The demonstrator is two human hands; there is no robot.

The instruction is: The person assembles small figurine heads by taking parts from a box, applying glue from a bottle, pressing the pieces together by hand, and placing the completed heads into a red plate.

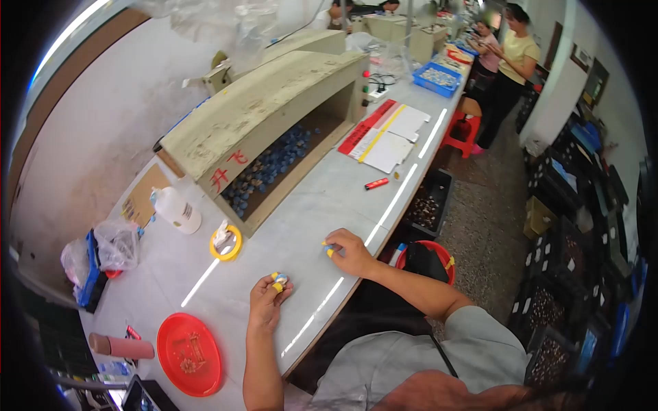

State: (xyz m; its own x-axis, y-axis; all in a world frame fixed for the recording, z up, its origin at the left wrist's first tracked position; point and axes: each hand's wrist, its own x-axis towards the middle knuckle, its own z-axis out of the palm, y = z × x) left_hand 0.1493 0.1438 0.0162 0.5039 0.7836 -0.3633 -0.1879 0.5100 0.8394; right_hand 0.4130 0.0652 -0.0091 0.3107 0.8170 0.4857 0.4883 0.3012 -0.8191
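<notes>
Blue-white piece (pixel 280 279) sits pinched in your left hand (pixel 266 303); whether your right hand (pixel 351 252) grips anything is unclear. Beyond: 1 yellow roll (pixel 238 245), beige housing (pixel 257 113) lettered "升飞" in red.

Factory workshop: black crates (pixel 541 181) of small parts (pixel 545 308) are lining the aisle (pixel 473 212) beyond the near edge of the long worktop (pixel 312 209), while a hooded machine (pixel 260 103) is standing along its wall-side edge.

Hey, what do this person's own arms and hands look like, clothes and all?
A short, loose grey sleeve shows on the right arm. Both forearms are bare. Yellow wraps, perhaps tape or finger covers, show on fingertips of the left hand and right hand.
</notes>
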